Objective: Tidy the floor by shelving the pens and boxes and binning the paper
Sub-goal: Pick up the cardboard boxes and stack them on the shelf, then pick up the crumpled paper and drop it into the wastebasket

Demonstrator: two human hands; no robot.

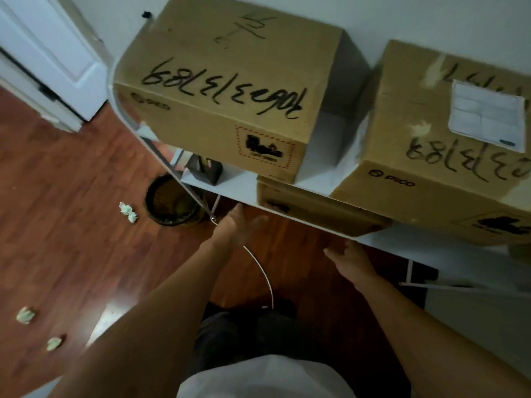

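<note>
Roughly, head view only, taken line by line:

Left hand (pixel 240 228): reached out with fingers straight and apart, empty, just short of the left end of the lower box.
Right hand (pixel 349 255): reached under the front edge of the white shelf board (pixel 238 182), fingers loosely spread, nothing gripped; contact with the box not to be judged.
Lower box (pixel 319 209): flat brown carton on the lower board, pushed in beneath the top boxes, front corner jutting past the board edge.
Top left box (pixel 227 90): shelved on the upper level; hand-scrawled "706313189" in black marker, upside down; printed "PICO" on the side; red dashed square with a black logo, blurred past reading.
Top right box (pixel 448 145): shelved beside it, apart; the same marker digits in part, "PICO" again, white shipping label too small to read.
Handling, boxes: probably stiff corrugated board, weight unknown; best taken with flat palms at two opposite ends, not by the taped flaps.
Paper balls (pixel 128 212): crumpled, pale green, on the wood floor beside the black mesh bin (pixel 172 201); two more (pixel 26 315) lower left, well apart.
Handling, paper: likely light, soft, easily pinched.
Pens: none made out.
</note>
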